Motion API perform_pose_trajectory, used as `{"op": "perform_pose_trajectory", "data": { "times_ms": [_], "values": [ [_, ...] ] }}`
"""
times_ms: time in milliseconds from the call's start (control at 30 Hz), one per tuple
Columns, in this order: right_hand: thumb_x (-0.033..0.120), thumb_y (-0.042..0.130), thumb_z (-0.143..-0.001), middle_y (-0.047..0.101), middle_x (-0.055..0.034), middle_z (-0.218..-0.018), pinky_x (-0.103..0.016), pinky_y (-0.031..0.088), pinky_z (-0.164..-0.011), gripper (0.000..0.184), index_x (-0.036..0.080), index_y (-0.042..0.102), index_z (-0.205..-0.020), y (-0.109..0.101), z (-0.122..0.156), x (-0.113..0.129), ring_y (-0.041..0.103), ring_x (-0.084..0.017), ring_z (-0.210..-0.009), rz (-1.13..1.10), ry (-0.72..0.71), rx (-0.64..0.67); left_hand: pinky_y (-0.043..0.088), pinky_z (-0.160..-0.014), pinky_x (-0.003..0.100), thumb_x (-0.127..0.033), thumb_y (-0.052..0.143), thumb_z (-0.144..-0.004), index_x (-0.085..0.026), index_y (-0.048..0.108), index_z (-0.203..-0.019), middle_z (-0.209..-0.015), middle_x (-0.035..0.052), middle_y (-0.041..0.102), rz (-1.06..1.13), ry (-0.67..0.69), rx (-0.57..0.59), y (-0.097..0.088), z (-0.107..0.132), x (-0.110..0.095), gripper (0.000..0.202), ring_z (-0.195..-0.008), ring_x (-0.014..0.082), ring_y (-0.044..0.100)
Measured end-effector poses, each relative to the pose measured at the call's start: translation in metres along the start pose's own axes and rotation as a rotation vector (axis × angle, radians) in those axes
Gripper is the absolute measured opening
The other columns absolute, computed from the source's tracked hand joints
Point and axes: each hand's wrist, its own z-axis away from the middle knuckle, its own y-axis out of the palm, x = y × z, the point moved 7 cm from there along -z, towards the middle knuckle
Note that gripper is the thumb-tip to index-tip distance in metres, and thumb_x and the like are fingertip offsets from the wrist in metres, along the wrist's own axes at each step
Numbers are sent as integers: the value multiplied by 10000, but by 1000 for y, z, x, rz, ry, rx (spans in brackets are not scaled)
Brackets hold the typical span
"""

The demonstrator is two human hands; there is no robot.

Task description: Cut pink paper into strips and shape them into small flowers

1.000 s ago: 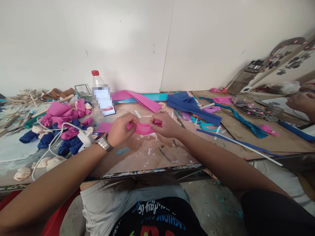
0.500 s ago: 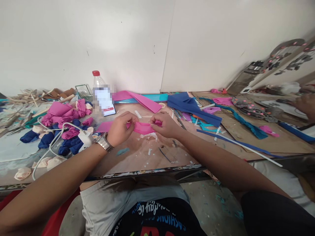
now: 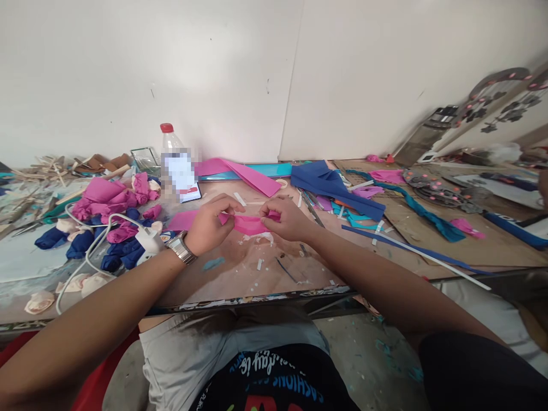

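Observation:
A strip of pink crepe paper (image 3: pixel 249 224) is stretched between my two hands, just above the table. My left hand (image 3: pixel 212 224), with a metal watch (image 3: pixel 181 248) at the wrist, pinches it between thumb and fingers; the strip's tail runs out to the left behind that hand. With thumb and fingertips my right hand (image 3: pixel 286 218) pinches the other end, which is partly hidden by the fingers. Beneath the strip lies a torn white scrap (image 3: pixel 264 237). Beyond my hands lies another folded pink strip (image 3: pixel 252 177).
Pink and navy paper rosettes (image 3: pixel 103 200) and a white charger with cable (image 3: pixel 148 237) crowd the left. A phone (image 3: pixel 183 174) leans against a red-capped bottle (image 3: pixel 170 137). Blue strips (image 3: pixel 338 188) and a white stick (image 3: pixel 436 264) lie right. Part of another person's hand (image 3: pixel 543 185) shows at the right edge.
The strip's middle has gone from fairly flat to more creased and gathered between my hands, which barely moved. At the far right, the other person's hand has drawn back toward the edge.

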Motion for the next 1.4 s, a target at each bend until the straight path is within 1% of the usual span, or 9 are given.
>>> {"op": "perform_pose_trajectory", "data": {
  "times_ms": [100, 300, 433, 567, 667, 800, 1100, 1300, 1400],
  "values": [
    [217, 596, -808, 658, 21, -720, -360, 339, -912, 68, 192, 599, -744, 1, 0, -2, 572, -153, -692, 0, 7, 0, 488, -767, 303, -29, 554, -770, -188, 678, -971, -939, 45, 640, 14, -6, -15, -2, -1, 0, 284, -842, 173, 600],
    [201, 593, -813, 652, 23, -723, -340, 337, -877, 67, 188, 601, -747, 4, 0, 0, 572, -152, -711, -12, -5, 14, 490, -815, 315, -31, 542, -817, -184, 683, -1013, -976, 55, 676, -46, 34, 85, 7, 1, -10, 285, -899, 182, 614],
    [197, 579, -822, 660, 19, -734, -348, 317, -885, 67, 190, 602, -759, 6, 1, 4, 571, -157, -726, 5, -8, 32, 491, -784, 314, -57, 531, -858, -191, 680, -1030, -930, 39, 703, -103, 37, 84, 10, 2, -10, 265, -849, 177, 628],
    [208, 582, -825, 657, 22, -734, -359, 318, -909, 62, 195, 593, -765, 7, 1, 10, 576, -157, -726, -21, -43, 53, 481, -922, 392, -165, 562, -907, -188, 676, -1097, -1075, 85, 707, -171, 76, 89, 10, 2, -17, 222, -1018, 233, 623],
    [213, 579, -837, 675, 18, -755, -379, 312, -951, 69, 199, 594, -771, 9, 2, 16, 589, -163, -746, -28, -76, 80, 442, -990, 429, -213, 543, -941, -201, 678, -1148, -1127, 85, 719, -197, 95, 165, 14, 3, -20, 247, -1083, 252, 613],
    [207, 586, -835, 685, 10, -755, -383, 321, -956, 75, 200, 600, -761, 7, 1, 21, 592, -169, -748, -11, -96, 88, 448, -927, 418, -131, 482, -914, -218, 705, -1089, -1015, 52, 754, -233, 18, 262, 22, 5, -7, 296, -972, 239, 652],
    [202, 589, -827, 666, 11, -733, -377, 339, -932, 81, 200, 580, -746, 0, -1, 15, 586, -168, -725, -2, -88, 50, 477, -795, 364, -97, 493, -801, -185, 724, -961, -871, 47, 749, -325, -92, 176, 12, 2, 7, 295, -830, 231, 665],
    [215, 609, -842, 714, -1, -786, -397, 321, -965, 73, 206, 612, -770, 5, 0, 20, 612, -183, -774, -2, -107, 104, 483, -771, 348, -157, 491, -834, -199, 743, -926, -852, 33, 760, -263, -104, 223, 14, 4, 1, 271, -811, 221, 678],
    [212, 616, -846, 719, -2, -792, -392, 322, -948, 69, 208, 622, -777, 5, 0, 20, 619, -185, -783, 2, -112, 103, 480, -747, 339, -148, 513, -804, -209, 744, -919, -819, 22, 762, -284, -118, 216, 15, 4, 3, 266, -779, 217, 685]
  ]
}}
